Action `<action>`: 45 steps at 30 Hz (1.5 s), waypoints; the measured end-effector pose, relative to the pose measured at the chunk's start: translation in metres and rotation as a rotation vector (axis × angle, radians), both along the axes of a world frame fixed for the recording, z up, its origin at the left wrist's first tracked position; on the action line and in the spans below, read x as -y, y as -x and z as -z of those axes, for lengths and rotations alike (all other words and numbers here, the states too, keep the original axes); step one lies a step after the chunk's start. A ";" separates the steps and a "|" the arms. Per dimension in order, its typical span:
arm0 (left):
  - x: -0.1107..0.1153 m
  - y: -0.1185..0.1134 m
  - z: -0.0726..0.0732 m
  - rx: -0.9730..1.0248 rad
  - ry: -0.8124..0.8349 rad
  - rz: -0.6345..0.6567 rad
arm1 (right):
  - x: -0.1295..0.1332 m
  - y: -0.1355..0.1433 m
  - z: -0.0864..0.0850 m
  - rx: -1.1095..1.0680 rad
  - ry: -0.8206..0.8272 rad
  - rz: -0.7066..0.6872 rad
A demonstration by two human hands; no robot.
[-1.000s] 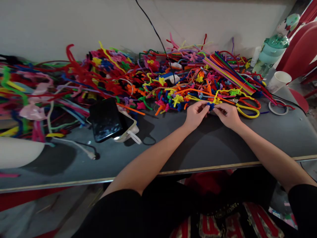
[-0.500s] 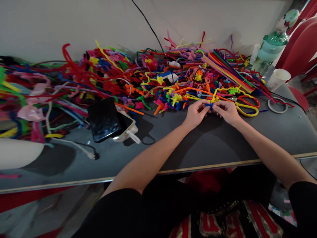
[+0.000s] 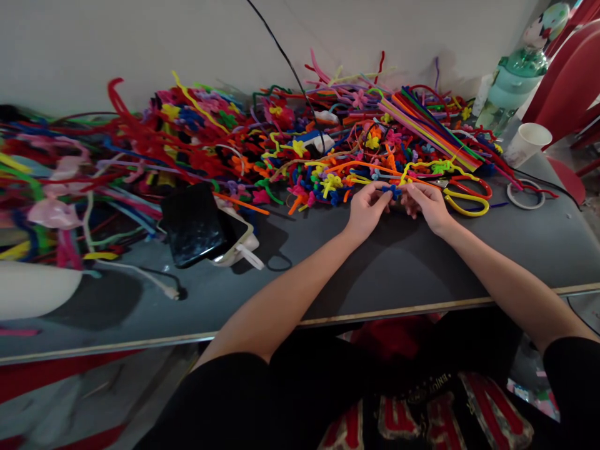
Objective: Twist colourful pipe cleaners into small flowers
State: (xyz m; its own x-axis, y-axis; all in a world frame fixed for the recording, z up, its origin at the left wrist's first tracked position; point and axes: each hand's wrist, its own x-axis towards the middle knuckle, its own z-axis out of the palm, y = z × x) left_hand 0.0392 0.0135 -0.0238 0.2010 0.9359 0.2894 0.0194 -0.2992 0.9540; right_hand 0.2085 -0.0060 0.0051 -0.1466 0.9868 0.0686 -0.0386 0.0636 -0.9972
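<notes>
A small blue pipe-cleaner flower is between my two hands, just above the table near the pile. My left hand pinches it from the left, thumb against its edge. My right hand is closed at its right side, with fingertips curled together and partly hidden. Just behind the right fingertips runs a bent yellow pipe cleaner; whether it joins the flower I cannot tell. Scissors with one red and one yellow handle lie right of my right hand.
Behind the hands spreads a heap of coloured pipe cleaners and flowers. To the left are a black phone, a white cable and a white rounded object. At right stand a paper cup, a green bottle and a white ring.
The fingers have shifted slightly, and more of the blue flower shows between them now. My right fingertips have drawn a little away from the left ones. The view has moved slightly.
</notes>
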 end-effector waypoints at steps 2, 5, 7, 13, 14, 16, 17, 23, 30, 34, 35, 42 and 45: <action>-0.002 0.000 0.002 -0.005 0.014 -0.001 | -0.001 0.000 0.001 -0.001 -0.008 0.009; -0.001 0.000 0.002 -0.042 0.002 0.015 | -0.002 0.001 0.003 0.023 -0.027 0.020; 0.002 0.000 -0.001 -0.065 -0.019 0.033 | -0.001 0.001 0.003 0.043 -0.039 0.037; 0.007 -0.001 -0.007 -0.043 -0.047 0.100 | 0.000 -0.001 0.003 0.085 -0.061 0.063; 0.007 -0.001 -0.007 -0.045 -0.052 0.089 | 0.000 -0.002 0.003 0.088 -0.063 0.064; 0.007 -0.001 -0.007 -0.070 -0.072 0.048 | 0.000 -0.002 0.003 0.080 -0.061 0.070; 0.007 0.000 -0.007 -0.085 -0.085 0.029 | 0.001 -0.002 0.002 0.071 -0.058 0.070; 0.008 0.001 -0.008 -0.121 -0.138 0.089 | 0.004 0.000 -0.001 0.092 -0.083 0.069; 0.008 -0.003 -0.003 -0.093 -0.101 0.085 | 0.001 -0.002 0.001 0.191 -0.137 0.084; 0.009 -0.003 -0.005 -0.044 -0.071 -0.015 | 0.003 -0.014 -0.010 0.444 -0.307 0.035; 0.011 -0.004 -0.006 -0.025 -0.065 -0.032 | 0.004 -0.020 -0.014 0.619 -0.367 -0.024; 0.032 -0.007 -0.018 -0.042 -0.119 -0.004 | 0.004 -0.041 -0.030 1.319 -0.549 -0.202; 0.039 -0.005 -0.023 -0.129 -0.332 0.015 | 0.003 -0.037 -0.024 1.242 -0.607 0.027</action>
State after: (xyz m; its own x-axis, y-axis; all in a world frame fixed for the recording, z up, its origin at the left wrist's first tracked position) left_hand 0.0438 -0.0255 -0.0013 0.2690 0.7916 0.5486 0.1261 -0.5936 0.7948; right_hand 0.2456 -0.0092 0.0291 -0.4087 0.8533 0.3239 0.8546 0.4823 -0.1924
